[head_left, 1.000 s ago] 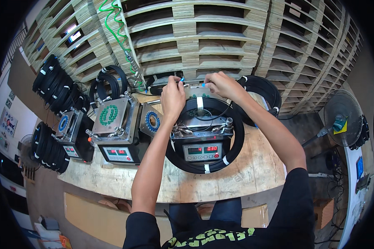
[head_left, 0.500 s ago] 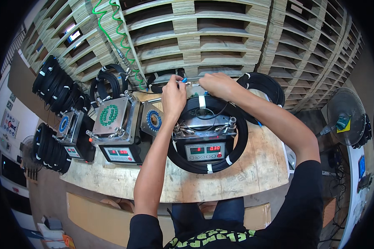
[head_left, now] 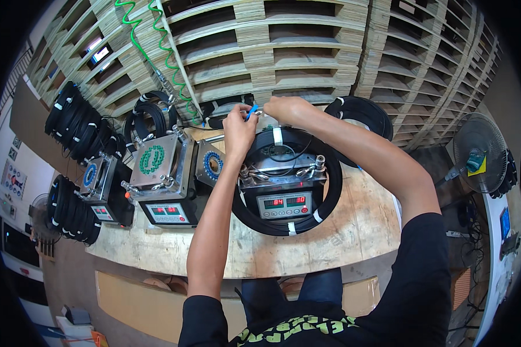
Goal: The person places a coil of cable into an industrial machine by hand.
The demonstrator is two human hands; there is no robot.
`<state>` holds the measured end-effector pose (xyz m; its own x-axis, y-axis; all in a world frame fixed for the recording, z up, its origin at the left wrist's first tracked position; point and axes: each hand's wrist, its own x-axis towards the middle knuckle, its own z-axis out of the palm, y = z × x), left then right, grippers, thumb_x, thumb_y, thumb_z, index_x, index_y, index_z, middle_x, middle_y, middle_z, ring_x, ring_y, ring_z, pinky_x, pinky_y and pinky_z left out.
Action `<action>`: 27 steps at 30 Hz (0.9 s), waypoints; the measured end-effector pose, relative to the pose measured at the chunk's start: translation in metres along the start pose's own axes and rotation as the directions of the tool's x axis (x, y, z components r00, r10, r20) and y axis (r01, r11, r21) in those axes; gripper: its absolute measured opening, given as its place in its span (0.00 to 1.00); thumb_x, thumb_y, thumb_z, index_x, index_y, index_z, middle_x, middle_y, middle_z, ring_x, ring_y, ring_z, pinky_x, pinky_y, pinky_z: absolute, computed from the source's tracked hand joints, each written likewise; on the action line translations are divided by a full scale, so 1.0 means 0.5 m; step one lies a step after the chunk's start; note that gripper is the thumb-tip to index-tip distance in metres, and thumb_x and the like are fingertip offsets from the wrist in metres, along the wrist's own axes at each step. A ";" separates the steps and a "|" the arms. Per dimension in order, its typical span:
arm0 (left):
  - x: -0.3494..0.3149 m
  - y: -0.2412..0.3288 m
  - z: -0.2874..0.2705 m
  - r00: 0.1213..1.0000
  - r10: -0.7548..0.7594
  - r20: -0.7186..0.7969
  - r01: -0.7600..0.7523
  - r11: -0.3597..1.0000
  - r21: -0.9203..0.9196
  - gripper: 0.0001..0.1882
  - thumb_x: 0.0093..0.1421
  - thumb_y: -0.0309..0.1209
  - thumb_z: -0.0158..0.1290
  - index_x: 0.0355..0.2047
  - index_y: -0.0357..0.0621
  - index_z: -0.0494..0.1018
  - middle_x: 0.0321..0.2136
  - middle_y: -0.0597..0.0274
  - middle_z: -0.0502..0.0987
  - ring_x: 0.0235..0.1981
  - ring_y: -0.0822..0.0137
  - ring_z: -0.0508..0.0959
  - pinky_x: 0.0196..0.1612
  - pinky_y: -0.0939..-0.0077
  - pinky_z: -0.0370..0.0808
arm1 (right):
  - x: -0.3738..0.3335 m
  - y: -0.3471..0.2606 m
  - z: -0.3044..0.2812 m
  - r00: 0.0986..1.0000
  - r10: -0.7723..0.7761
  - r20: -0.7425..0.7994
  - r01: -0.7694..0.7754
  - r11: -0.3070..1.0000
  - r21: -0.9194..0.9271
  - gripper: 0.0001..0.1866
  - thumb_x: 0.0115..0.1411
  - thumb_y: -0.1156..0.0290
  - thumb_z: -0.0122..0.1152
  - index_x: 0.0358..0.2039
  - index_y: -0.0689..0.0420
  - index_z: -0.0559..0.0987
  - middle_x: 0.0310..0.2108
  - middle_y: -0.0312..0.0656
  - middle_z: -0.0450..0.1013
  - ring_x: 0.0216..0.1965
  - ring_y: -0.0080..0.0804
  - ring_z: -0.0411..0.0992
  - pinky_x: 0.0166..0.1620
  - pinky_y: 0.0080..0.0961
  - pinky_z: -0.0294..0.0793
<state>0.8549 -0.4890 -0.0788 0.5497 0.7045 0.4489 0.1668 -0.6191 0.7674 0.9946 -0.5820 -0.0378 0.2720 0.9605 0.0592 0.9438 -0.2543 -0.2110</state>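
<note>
Both my hands are close together at the back of the middle machine (head_left: 283, 203), a steel-topped box with red lit digits. My left hand (head_left: 238, 126) has its fingers closed on a small blue piece (head_left: 252, 111). My right hand (head_left: 283, 110) is curled shut just right of it, and its fingertips are hidden behind the hand. A small silver metal part (head_left: 259, 113) shows between the hands. Below them a black cable coil (head_left: 334, 191), tied with white bands, loops around the machine.
Left on the wooden table (head_left: 353, 246) stand a machine with a green-ringed plate (head_left: 151, 159) and a smaller one with a blue ring (head_left: 90, 174). Cable bundles (head_left: 78, 121) hang at far left. Wooden pallets (head_left: 260, 52) rise behind; a fan (head_left: 477, 156) stands right.
The blue piece stands more upright in my left hand. My right hand has moved slightly left, closer to it. The middle machine's lit digits have changed, and the view has shifted a little.
</note>
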 end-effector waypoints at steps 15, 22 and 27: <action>0.015 0.023 -0.001 0.977 0.032 0.213 -0.042 0.998 0.045 0.09 0.56 0.27 0.60 0.36 0.36 0.80 0.29 0.50 0.83 0.32 0.57 0.84 0.36 0.67 0.78 | -0.027 0.068 0.061 0.980 0.013 -0.197 0.001 0.997 0.074 0.06 0.52 0.76 0.62 0.30 0.64 0.80 0.30 0.55 0.78 0.37 0.53 0.77 0.39 0.43 0.75; 0.036 0.032 -0.049 0.830 0.214 0.515 -0.367 0.905 0.215 0.10 0.51 0.25 0.62 0.36 0.36 0.80 0.30 0.45 0.81 0.34 0.50 0.82 0.38 0.63 0.76 | -0.067 0.019 0.070 0.876 0.284 -0.390 -0.129 0.917 0.378 0.17 0.63 0.59 0.56 0.32 0.61 0.83 0.30 0.58 0.77 0.36 0.58 0.76 0.39 0.46 0.76; 0.033 0.065 -0.044 0.771 0.254 0.584 -0.520 0.781 0.347 0.07 0.51 0.24 0.61 0.32 0.38 0.80 0.30 0.45 0.80 0.35 0.46 0.81 0.39 0.59 0.77 | -0.069 0.030 0.072 0.873 0.323 -0.366 -0.140 0.884 0.445 0.16 0.63 0.61 0.56 0.31 0.62 0.82 0.31 0.59 0.77 0.36 0.59 0.76 0.40 0.48 0.76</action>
<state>0.8516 -0.4897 -0.0364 0.9443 0.1832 0.2734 0.1282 -0.9699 0.2071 0.9926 -0.6150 -0.0782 0.6105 0.7150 0.3406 0.7131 -0.3092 -0.6291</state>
